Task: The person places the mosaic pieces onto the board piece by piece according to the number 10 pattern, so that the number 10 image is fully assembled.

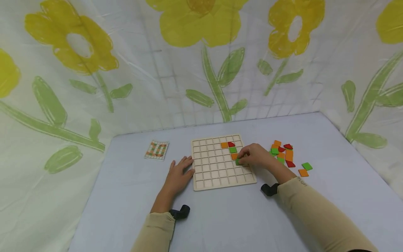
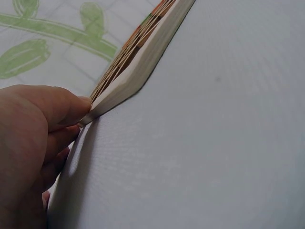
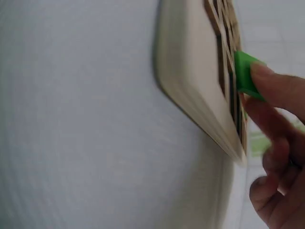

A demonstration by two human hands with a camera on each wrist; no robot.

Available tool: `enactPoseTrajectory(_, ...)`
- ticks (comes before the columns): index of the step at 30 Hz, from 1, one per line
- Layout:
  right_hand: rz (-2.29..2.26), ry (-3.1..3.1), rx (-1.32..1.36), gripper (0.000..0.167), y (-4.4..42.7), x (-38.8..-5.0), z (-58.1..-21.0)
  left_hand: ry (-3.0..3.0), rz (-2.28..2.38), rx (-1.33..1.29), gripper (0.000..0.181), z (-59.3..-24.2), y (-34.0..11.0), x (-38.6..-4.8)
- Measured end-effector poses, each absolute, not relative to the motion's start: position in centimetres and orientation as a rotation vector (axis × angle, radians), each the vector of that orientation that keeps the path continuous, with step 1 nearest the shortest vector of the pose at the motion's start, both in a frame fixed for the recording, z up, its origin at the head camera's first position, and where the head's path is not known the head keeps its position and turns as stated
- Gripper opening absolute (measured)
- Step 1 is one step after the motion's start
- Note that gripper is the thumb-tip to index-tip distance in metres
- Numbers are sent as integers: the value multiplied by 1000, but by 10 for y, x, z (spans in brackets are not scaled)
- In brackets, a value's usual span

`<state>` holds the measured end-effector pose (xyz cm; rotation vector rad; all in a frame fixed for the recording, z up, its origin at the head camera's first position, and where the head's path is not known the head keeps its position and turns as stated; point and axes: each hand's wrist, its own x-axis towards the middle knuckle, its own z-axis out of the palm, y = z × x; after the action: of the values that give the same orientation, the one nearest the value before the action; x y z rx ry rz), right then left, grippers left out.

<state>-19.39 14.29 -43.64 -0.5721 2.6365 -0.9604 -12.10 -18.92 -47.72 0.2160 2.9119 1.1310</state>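
Observation:
A wooden grid board [image 1: 210,174] lies flat on the table, with square recesses across it. Orange, red and green tiles sit in some of its right-hand cells, among them a red quarter-round tile [image 1: 231,144] and an orange tile [image 1: 224,145]. Between thumb and index finger, my right hand [image 1: 256,156] pinches a green square tile [image 3: 244,74], which stands tilted against the grid. My left hand [image 1: 179,176] rests at the board's left edge, its fingers spread and its thumb [image 2: 64,102] touching the rim.
To the right of the board lies a loose pile of orange, green and red tiles [image 1: 289,155], with a green tile [image 1: 306,166] and an orange tile [image 1: 303,173] apart from it. A pattern card [image 1: 156,150] lies at the left. Behind the table hangs a flower-printed curtain [image 1: 138,112].

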Motion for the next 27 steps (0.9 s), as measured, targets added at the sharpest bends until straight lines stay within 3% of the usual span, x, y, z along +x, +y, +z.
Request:
enactPoseTrajectory(17, -769, 2668, -592, 9, 130, -191, -441, 2893, 1132, 196, 47, -481, -191, -121)
enactPoseTrajectory(21, -793, 2740, -545, 10, 147, -188, -440, 2887, 1134, 217, 47, -482, -192, -121)
enactPoseTrajectory(27, -793, 2898, -285, 25, 202, -192, -433, 2909, 1103, 245, 48, -480, -193, -124)
